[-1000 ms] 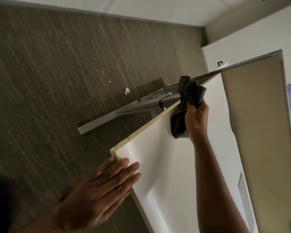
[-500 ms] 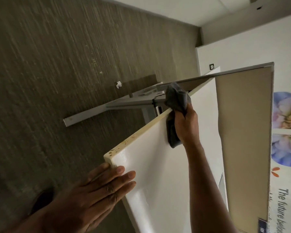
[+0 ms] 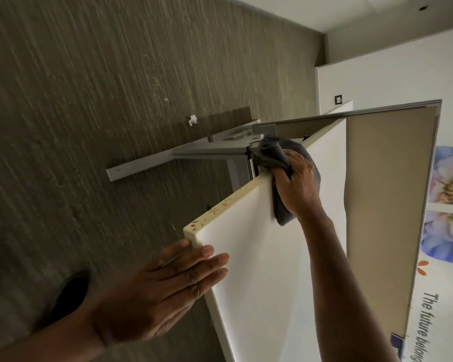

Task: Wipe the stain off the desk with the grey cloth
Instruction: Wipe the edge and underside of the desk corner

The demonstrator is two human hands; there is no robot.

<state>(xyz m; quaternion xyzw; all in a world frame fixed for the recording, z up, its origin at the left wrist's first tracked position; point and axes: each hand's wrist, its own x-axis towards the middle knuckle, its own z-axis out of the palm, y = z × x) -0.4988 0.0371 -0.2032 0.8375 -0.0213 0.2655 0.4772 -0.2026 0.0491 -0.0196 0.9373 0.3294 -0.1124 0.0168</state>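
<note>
The view is tilted. The white desk [image 3: 259,257] fills the lower middle, with brown stain spots [image 3: 215,210] along its cream side edge near the close corner. My right hand [image 3: 297,186] is closed on the grey cloth [image 3: 275,158] and presses it over the desk's edge farther along, past the spots. My left hand [image 3: 162,288] lies flat on the close corner, fingers together and straight, holding nothing.
A beige partition panel [image 3: 385,194] stands along the desk's far side. The grey metal desk foot [image 3: 173,159] runs over the dark striped carpet. A white scrap [image 3: 192,120] lies on the floor. A dark shoe [image 3: 71,291] is at lower left.
The camera has tilted. My right hand keeps the cloth gripped at the desk's edge and has turned over it slightly. My left hand stays on the corner.
</note>
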